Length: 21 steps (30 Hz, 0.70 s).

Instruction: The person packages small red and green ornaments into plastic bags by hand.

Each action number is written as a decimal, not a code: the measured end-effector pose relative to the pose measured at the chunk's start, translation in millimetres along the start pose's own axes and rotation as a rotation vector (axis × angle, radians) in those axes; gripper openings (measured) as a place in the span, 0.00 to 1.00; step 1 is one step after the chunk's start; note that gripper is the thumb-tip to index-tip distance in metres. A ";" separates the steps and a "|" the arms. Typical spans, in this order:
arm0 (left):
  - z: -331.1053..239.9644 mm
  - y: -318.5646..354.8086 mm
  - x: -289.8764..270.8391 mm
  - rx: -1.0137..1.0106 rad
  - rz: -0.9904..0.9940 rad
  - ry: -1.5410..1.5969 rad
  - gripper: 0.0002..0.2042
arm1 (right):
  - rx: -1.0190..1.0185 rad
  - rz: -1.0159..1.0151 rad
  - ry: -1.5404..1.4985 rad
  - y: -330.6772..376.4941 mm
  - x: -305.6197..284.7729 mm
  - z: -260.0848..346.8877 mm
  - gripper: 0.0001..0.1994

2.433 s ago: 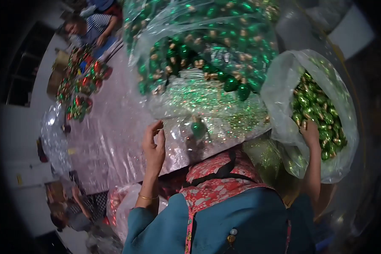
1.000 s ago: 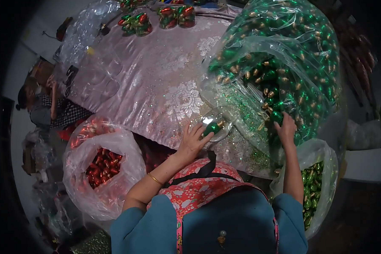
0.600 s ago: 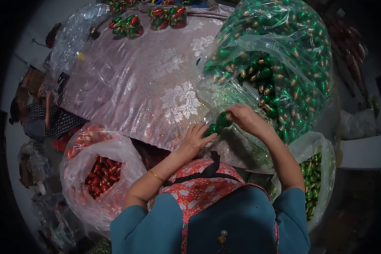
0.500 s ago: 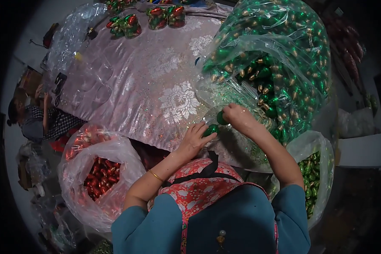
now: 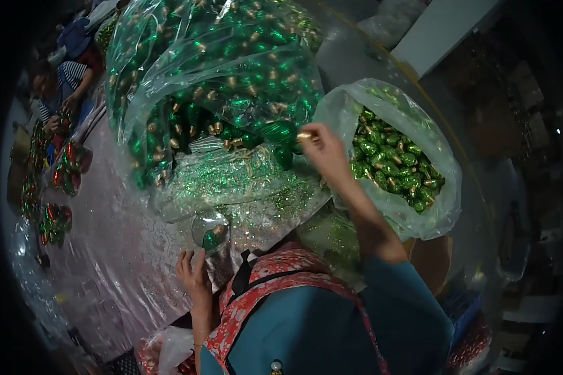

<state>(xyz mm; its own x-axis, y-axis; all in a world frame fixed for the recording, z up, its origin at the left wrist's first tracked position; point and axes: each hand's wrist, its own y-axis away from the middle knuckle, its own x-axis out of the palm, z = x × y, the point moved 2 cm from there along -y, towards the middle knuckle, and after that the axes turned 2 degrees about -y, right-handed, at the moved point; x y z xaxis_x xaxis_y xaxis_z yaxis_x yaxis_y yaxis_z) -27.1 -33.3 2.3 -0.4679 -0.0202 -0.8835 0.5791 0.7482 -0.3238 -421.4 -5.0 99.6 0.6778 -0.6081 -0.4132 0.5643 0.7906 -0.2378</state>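
My right hand point(image 5: 325, 155) is closed at the fingertips around the gold cap of a glittery green bulb-shaped ornament point(image 5: 299, 145), beside the mouth of a big clear plastic bag point(image 5: 213, 59) of such ornaments. My left hand point(image 5: 195, 280) rests on the table edge, fingers apart and holding nothing. Just past its fingertips lies a round clear plastic container point(image 5: 210, 220) with a green ornament point(image 5: 214, 239) inside. Whether the fingers touch the container I cannot tell.
At the right stands an open bag point(image 5: 441, 156) full of lighter green ornaments point(image 5: 394, 159). Filled containers of red and green ornaments point(image 5: 69, 165) sit at the far left, near another person point(image 5: 65, 90). Loose glitter covers the pink tablecloth point(image 5: 125, 275).
My view has swung to the right. My right hand has left the container and reached to the big bag's mouth. The left hand has let go of the green ornament.
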 end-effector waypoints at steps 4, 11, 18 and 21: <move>-4.8 -8.0 -1.8 -0.004 0.023 -0.029 0.22 | 0.132 -0.443 0.475 12.2 -139.3 -139.8 0.19; -19.2 1.1 -6.6 -0.138 0.003 -0.093 0.25 | 0.655 0.306 0.814 34.1 -112.1 -194.0 0.33; -20.6 -0.8 12.8 -0.194 -0.124 -0.054 0.28 | 0.472 -0.005 0.657 25.0 -140.3 -236.0 0.31; -17.7 4.9 14.0 -0.161 -0.151 -0.032 0.26 | 0.381 -0.047 0.309 -9.4 -97.7 -120.4 0.25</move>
<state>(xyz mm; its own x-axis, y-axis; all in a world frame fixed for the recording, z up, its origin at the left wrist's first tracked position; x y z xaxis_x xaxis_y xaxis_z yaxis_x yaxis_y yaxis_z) -42.6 -18.2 -5.7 -0.5185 -0.1594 -0.8401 0.3884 0.8314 -0.3975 -549.6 55.6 36.4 0.5090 -0.5470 -0.6646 0.7622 0.6452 0.0527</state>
